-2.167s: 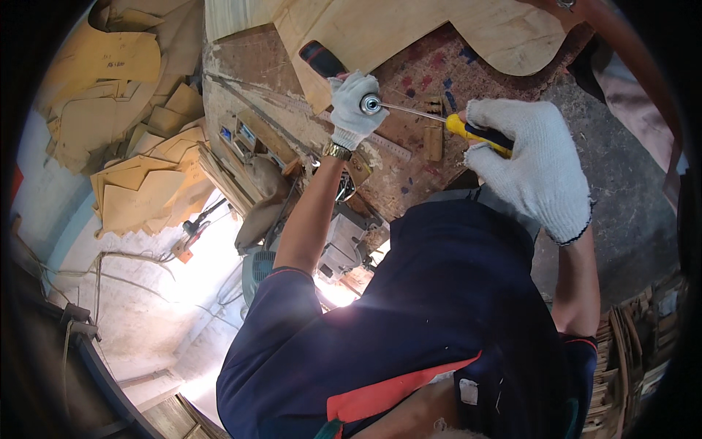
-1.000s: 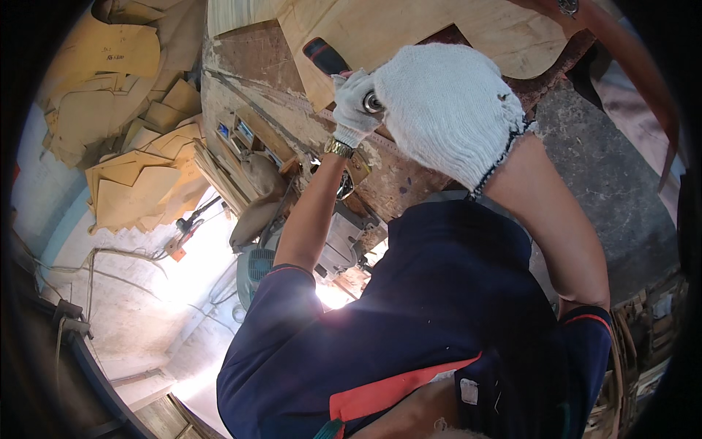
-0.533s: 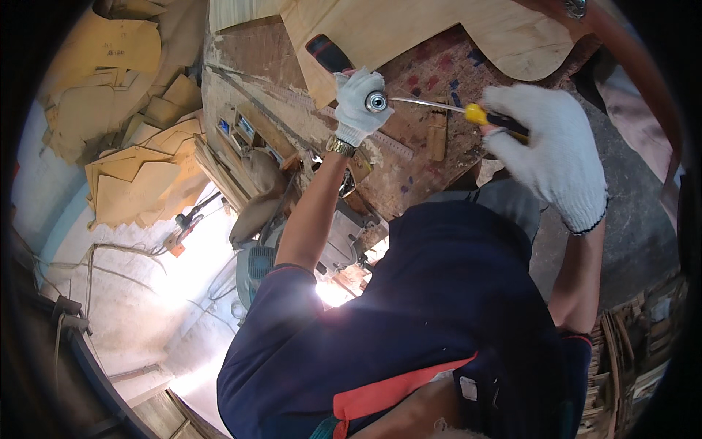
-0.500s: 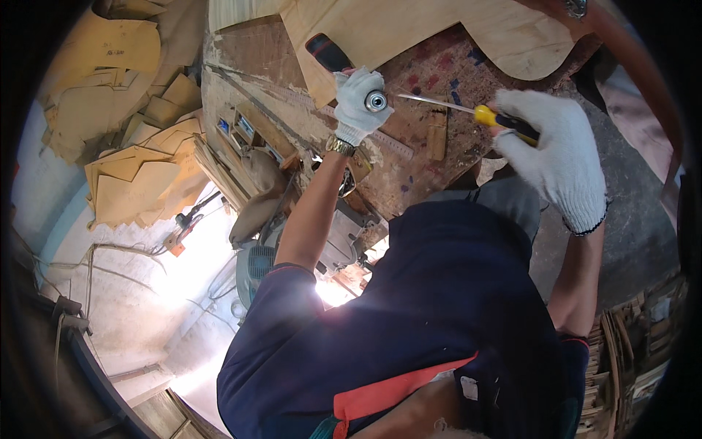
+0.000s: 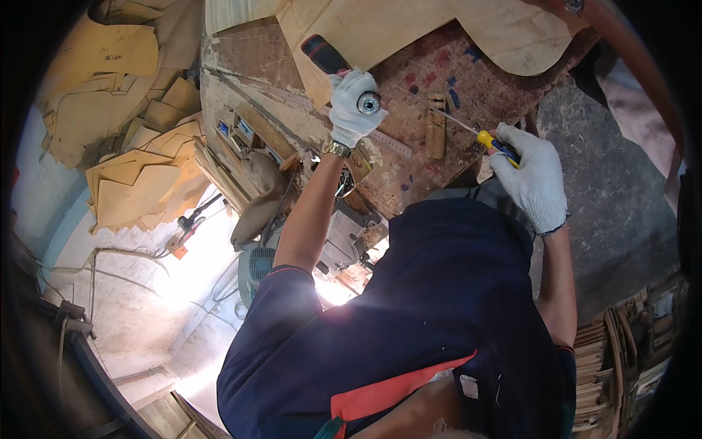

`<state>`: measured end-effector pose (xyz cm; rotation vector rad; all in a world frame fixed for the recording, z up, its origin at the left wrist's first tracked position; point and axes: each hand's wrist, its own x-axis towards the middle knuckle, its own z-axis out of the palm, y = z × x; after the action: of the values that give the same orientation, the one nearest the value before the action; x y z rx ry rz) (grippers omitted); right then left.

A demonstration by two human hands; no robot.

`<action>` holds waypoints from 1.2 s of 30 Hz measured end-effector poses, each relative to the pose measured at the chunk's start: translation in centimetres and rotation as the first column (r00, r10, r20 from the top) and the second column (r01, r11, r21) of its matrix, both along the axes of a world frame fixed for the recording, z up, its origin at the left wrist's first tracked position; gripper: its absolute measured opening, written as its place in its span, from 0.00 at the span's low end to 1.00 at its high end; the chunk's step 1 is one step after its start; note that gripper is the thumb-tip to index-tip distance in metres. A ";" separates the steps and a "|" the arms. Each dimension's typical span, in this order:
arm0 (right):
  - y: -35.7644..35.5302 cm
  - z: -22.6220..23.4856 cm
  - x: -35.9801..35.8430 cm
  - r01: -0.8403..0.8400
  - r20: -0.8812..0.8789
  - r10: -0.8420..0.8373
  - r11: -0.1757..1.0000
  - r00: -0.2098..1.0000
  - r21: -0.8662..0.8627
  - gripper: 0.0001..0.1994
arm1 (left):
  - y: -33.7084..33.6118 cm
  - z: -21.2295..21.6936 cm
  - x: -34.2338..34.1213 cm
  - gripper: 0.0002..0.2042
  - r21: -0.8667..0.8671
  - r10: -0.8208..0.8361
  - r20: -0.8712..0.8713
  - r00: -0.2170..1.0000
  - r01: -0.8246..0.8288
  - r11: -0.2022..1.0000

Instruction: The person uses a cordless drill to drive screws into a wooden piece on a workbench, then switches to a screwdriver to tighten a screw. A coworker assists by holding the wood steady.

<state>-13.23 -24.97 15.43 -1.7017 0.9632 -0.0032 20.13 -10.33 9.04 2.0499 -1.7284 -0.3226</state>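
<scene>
My left hand (image 5: 349, 113), in a white knitted glove, is closed around a tool over the workbench (image 5: 413, 88). The tool's black-and-red grip (image 5: 325, 54) sticks out past the far side of the glove, and a round silver end (image 5: 368, 103) shows beside the fingers. The glove hides the rest, so its exact kind is unclear. To the right, my gloved right hand (image 5: 539, 179) is wrapped around a screwdriver (image 5: 485, 138) with a yellow and dark blue handle. Its thin shaft points up and left, the tip close to a narrow wooden block (image 5: 436, 128) on the bench.
A large pale plywood sheet (image 5: 380, 33) covers the bench's far part. A ruler (image 5: 391, 143) lies near my left hand. Small tools sit in a wooden tray (image 5: 252, 130) at the bench's left edge. Cut-out templates (image 5: 139, 179) pile up at left; wood strips (image 5: 599, 366) are stacked lower right.
My right hand has moved left and slightly down with the screwdriver, whose shaft now slants more steeply upward. My left hand and its tool have shifted only slightly.
</scene>
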 end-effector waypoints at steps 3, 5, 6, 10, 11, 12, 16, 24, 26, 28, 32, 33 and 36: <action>0.3 0.2 0.1 -0.003 -0.015 0.004 0.998 1.000 0.061 0.22 | 0.1 0.1 0.0 0.11 -0.010 0.002 -0.006 1.000 -0.002 1.000; 0.5 0.3 0.2 0.008 0.017 -0.008 0.999 1.000 0.037 0.21 | 0.2 0.2 0.1 0.11 -0.010 -0.009 0.006 1.000 0.009 1.000; 0.7 0.2 0.4 0.015 0.048 -0.015 1.000 0.999 0.003 0.20 | 0.2 0.1 0.2 0.11 -0.011 -0.012 0.014 1.000 0.012 1.000; 1.0 0.1 0.3 0.009 0.053 -0.008 1.000 0.999 -0.022 0.19 | 0.2 0.1 0.2 0.11 -0.013 -0.005 0.023 1.000 0.005 1.000; 1.0 0.0 0.3 0.004 0.049 -0.004 1.000 0.999 0.000 0.19 | 0.1 0.1 0.2 0.11 -0.016 -0.004 0.022 1.000 0.004 1.000; 1.1 0.0 0.2 0.000 0.045 -0.001 1.000 0.999 0.013 0.19 | 0.1 0.1 0.1 0.11 -0.015 -0.001 0.022 1.000 0.002 1.000; 1.2 0.0 0.2 -0.001 0.062 0.002 1.000 0.998 -0.011 0.19 | -0.1 0.0 -0.2 0.11 0.000 0.018 0.050 0.999 -0.018 1.000; 1.4 0.1 -0.1 -0.010 0.070 0.010 1.000 0.997 0.001 0.19 | -0.5 -1.1 -0.2 0.17 0.027 0.030 0.058 0.998 -0.031 0.999; 1.4 0.0 -0.3 -0.009 0.066 0.009 1.000 0.998 0.001 0.19 | -0.6 -1.0 -0.2 0.18 0.044 0.023 0.065 0.998 -0.026 0.999; 1.4 -0.1 -0.4 0.004 0.077 -0.002 1.000 0.997 -0.016 0.19 | -0.7 -0.9 -0.3 0.19 0.048 0.018 0.071 0.997 -0.022 0.999; 1.5 0.2 -0.5 0.140 0.119 -0.159 0.979 0.980 0.150 0.19 | -1.1 -0.8 -0.7 0.12 0.001 0.031 0.074 0.997 -0.032 1.000; 1.4 0.4 -0.5 0.155 0.133 -0.176 0.976 0.975 0.153 0.19 | -1.2 -0.8 -0.8 0.12 -0.006 0.030 0.075 0.997 -0.030 1.000; 1.0 1.1 -0.6 0.168 0.182 -0.197 0.972 0.963 0.163 0.18 | -1.2 -0.6 -0.7 0.12 0.018 0.034 0.087 0.996 -0.035 0.999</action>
<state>-13.85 -23.99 16.54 -1.4433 0.9447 -0.2151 19.41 -11.58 8.43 2.1346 -1.7444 -0.2442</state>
